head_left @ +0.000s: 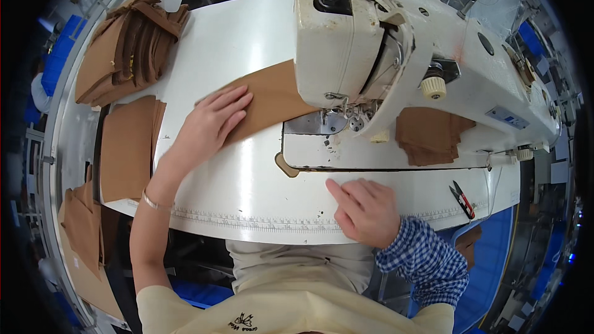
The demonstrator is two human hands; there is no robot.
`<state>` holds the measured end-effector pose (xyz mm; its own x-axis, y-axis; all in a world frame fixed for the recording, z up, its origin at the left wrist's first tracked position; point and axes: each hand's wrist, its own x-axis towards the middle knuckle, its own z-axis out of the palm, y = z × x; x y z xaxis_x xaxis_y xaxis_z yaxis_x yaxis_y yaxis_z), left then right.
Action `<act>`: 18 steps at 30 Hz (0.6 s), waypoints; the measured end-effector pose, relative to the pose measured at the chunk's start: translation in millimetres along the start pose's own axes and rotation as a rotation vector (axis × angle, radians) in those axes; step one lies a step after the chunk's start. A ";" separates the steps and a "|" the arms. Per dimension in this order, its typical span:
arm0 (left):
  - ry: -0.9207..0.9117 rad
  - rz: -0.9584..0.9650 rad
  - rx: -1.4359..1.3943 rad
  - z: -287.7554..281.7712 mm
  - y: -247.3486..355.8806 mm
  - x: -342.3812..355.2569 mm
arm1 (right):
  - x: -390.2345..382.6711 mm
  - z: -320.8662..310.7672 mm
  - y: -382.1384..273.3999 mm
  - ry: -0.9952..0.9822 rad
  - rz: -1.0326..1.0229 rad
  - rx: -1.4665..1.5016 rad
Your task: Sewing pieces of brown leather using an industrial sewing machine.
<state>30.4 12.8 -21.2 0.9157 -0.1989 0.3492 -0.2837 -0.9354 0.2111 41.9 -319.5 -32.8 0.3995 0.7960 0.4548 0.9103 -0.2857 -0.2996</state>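
Observation:
My left hand point(213, 122) lies flat on a brown fabric piece point(269, 96), its fingers stretched over the near left end. The other end of that piece reaches the presser foot and needle area of the white sewing machine point(343, 55). My right hand point(366, 209), with a blue checked sleeve on the forearm, is over the white table point(216, 204) near its front edge. Its index finger points forward and the other fingers are loosely bent, with nothing seen in them. It is apart from the fabric.
A thick stack of brown pieces point(133, 52) sits far left, with a flatter stack point(129, 148) nearer. More brown pieces point(430, 136) lie under the machine arm. Red-and-black thread snips point(462, 200) rest at the right. A blue bin point(495, 260) stands below the right edge.

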 end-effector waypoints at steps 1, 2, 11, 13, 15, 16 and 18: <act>-0.118 -0.137 0.074 -9.0 18.7 -13.8 | -7.0 -0.2 -7.5 -0.002 0.006 0.003; -0.235 -0.273 0.149 -20.1 41.0 -29.4 | -13.9 -3.4 -15.6 -0.036 0.058 0.021; -0.001 -0.166 -0.195 -6.0 110.6 -88.1 | -31.2 5.2 -54.4 -0.016 0.019 0.074; -0.016 -0.159 -0.193 -2.9 109.3 -88.1 | -30.5 9.4 -55.1 -0.032 0.013 0.085; -0.012 -0.135 -0.137 -5.5 111.4 -84.5 | -30.4 14.0 -56.7 0.011 0.006 0.084; -0.019 -0.133 -0.139 -5.4 113.7 -84.4 | -30.7 15.5 -58.1 0.011 0.013 0.087; 0.025 -0.017 -0.226 -4.9 118.7 -83.7 | -31.0 17.8 -60.9 -0.007 -0.002 0.010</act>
<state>-81.3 -80.1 -20.9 0.9143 -0.1741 0.3657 -0.3278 -0.8484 0.4157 -27.9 -317.3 -43.6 0.3968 0.8003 0.4494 0.9100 -0.2790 -0.3067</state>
